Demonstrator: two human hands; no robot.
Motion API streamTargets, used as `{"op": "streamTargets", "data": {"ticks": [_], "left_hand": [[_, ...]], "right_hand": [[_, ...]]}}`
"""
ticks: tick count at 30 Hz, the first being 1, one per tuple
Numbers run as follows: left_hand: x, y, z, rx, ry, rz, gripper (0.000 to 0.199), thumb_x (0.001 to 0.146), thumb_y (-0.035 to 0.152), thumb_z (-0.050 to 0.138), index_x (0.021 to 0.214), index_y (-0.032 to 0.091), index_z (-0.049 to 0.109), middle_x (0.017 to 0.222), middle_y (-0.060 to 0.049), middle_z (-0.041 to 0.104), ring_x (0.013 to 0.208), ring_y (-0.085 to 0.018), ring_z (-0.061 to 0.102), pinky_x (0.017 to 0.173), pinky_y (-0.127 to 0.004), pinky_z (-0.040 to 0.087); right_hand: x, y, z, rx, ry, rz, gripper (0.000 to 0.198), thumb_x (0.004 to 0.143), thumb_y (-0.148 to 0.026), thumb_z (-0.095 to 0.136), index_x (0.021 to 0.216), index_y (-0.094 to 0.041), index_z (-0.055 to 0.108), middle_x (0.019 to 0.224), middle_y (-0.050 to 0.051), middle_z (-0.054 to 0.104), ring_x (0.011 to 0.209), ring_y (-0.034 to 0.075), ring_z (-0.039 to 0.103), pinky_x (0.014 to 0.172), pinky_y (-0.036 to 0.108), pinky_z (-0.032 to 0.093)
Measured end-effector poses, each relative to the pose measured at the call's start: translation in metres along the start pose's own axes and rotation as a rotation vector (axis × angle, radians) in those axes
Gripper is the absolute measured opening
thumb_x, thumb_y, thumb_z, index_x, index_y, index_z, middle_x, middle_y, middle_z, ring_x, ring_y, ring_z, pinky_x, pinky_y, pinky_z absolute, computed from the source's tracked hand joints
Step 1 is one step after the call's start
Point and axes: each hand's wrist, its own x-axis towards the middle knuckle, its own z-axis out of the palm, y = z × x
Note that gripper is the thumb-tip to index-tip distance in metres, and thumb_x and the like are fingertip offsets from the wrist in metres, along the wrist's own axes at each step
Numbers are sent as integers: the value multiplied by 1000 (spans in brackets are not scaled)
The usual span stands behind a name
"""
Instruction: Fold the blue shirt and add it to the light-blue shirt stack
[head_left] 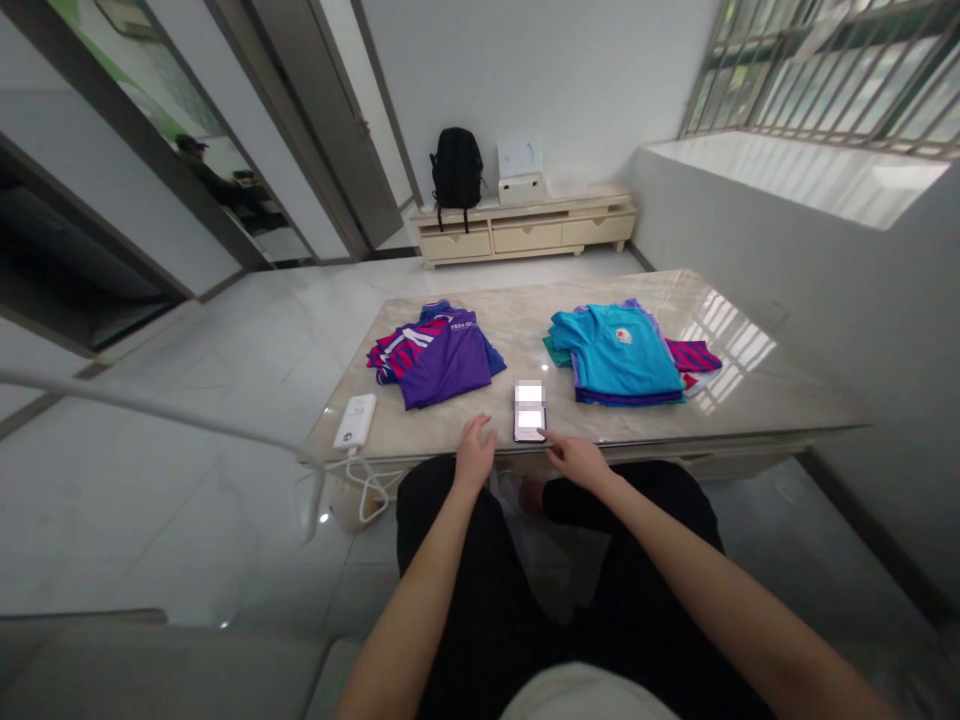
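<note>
Phone (529,418) is lying flat on the table (517,325), right by the near edge, between both hands, screen lit. Right hand (581,462) is pointing its index finger at the phone's lower right corner — other fingers are curling in loosely, hand half open, gripping nothing. Left hand (475,455) is hanging loosely open just left of the phone, holding nothing; can't tell if its fingertips are touching the tabletop. Folded clothes are sitting in two piles: purple shirt (450,365) topping the left one, blue shirt (622,350) topping the right. White power bank (355,422) is lying near the table's left end — cable (365,490) is drooping off the edge.
</note>
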Motion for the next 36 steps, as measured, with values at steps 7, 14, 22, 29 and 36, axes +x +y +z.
{"op": "streamTargets", "data": {"ticks": [7, 14, 22, 29, 36], "left_hand": [[-37, 11, -16, -149, -5, -32, 24, 100, 30, 52, 106, 19, 72, 112, -11, 75, 105, -22, 71, 87, -32, 59], [-26, 16, -2, -168, -57, -50, 24, 98, 27, 52, 98, 18, 74, 101, -9, 76, 97, -22, 72, 86, -33, 58], [-33, 22, 7, -102, -119, 26, 17, 93, 17, 57, 97, 20, 73, 103, -8, 74, 101, -23, 69, 93, -37, 56], [-36, 11, -2, -68, -105, 0, 14, 96, 18, 58, 98, 16, 72, 101, -7, 74, 98, -21, 70, 88, -37, 57], [-31, 12, 9, -78, -133, 5, 12, 96, 20, 61, 100, 15, 72, 102, -7, 74, 99, -20, 69, 91, -39, 56]], "right_hand": [[-20, -2, -15, 48, 26, 8, 54, 100, -34, 52, 154, -30, 51, 92, 2, 76, 81, 21, 69, 75, 29, 48], [-32, -14, -41, 62, 38, -8, 50, 101, -32, 49, 150, -29, 55, 91, 0, 76, 75, 17, 66, 71, 26, 46], [-5, -25, -16, -99, -78, 52, 51, 101, -41, 59, 148, -21, 54, 104, 8, 74, 90, 21, 70, 87, 39, 54], [3, -18, 1, -125, -31, 137, 52, 105, -46, 52, 149, -18, 48, 115, 10, 70, 97, 22, 70, 92, 46, 56], [7, -15, 2, -65, -42, 93, 48, 103, -47, 56, 142, -18, 54, 115, 9, 69, 99, 22, 69, 93, 46, 56]]}}
